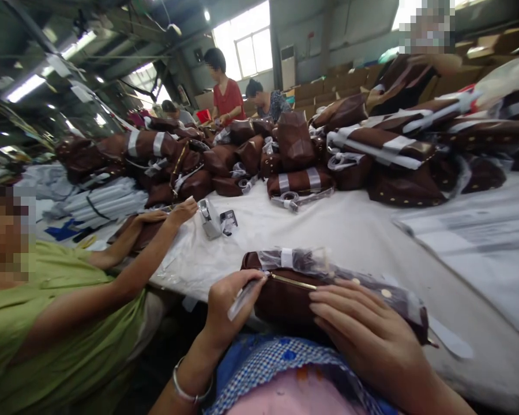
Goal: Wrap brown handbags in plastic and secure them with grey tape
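A dark brown leather handbag (285,308) lies on its side at the table's near edge, against my body. Along its upper face runs a gold zipper (294,281). My left hand (233,300) is closed in a pinch at the zipper's left end, on what looks like the zipper pull with a clear plastic strip (244,297) around it. Flat across the bag's right half rests my right hand (367,328), fingers stretched out. A plastic-wrapped strap (294,259) with a white band lies along the bag's far side.
A grey-white tape dispenser (210,219) and a small black item (229,222) stand ahead. Piled brown handbags (296,141) line the far side. To my left, a co-worker in green (60,323) handles another bag. White sheets (471,236) lie at right.
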Tool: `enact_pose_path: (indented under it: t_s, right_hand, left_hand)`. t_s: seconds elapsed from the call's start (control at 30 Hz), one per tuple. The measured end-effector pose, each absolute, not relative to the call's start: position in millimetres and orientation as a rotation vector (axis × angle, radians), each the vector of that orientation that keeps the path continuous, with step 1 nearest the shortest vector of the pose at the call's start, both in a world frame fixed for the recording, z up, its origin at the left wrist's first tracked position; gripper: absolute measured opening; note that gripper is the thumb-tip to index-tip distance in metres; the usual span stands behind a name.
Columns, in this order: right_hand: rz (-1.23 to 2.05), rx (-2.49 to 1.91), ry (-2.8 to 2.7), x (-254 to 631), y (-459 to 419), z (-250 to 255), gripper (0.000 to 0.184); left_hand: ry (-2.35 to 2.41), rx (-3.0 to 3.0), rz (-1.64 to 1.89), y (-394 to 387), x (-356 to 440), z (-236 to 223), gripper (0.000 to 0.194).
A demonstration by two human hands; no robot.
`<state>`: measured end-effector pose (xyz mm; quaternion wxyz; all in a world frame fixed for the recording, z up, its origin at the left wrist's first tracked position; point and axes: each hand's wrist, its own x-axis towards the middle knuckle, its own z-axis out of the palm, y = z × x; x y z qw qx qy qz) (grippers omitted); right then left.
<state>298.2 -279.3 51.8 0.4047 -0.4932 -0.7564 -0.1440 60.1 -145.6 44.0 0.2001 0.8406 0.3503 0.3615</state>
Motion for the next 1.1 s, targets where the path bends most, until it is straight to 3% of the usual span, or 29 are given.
enact_pose_path:
  t_s: [0.23, 0.5, 0.7, 0.9, 1.1]
  right_hand:
    - [-0.150, -1.552, -2.091, 273, -222, 28, 0.026]
    - [-0.009, -1.671, -2.096, 260, -220, 30, 0.016]
    - [-0.030, -1.728, -2.092, 258, -222, 27, 0.026]
    - [-0.099, -1.756, -2.112, 260, -226, 23, 0.048]
    - [-0.142, -1.761, -2.110, 263, -229, 26, 0.041]
  left_hand:
    - [0.843, 2.724, 1.117, -149, 57, 21, 0.022]
    - [1.034, 2.859, 0.672, -142, 66, 25, 0.025]
    - [1.041, 2.817, 0.626, -146, 67, 25, 0.010]
    - [1.097, 2.801, 0.746, -154, 67, 21, 0.015]
    - [1.187, 2.868, 0.712, -155, 66, 28, 0.022]
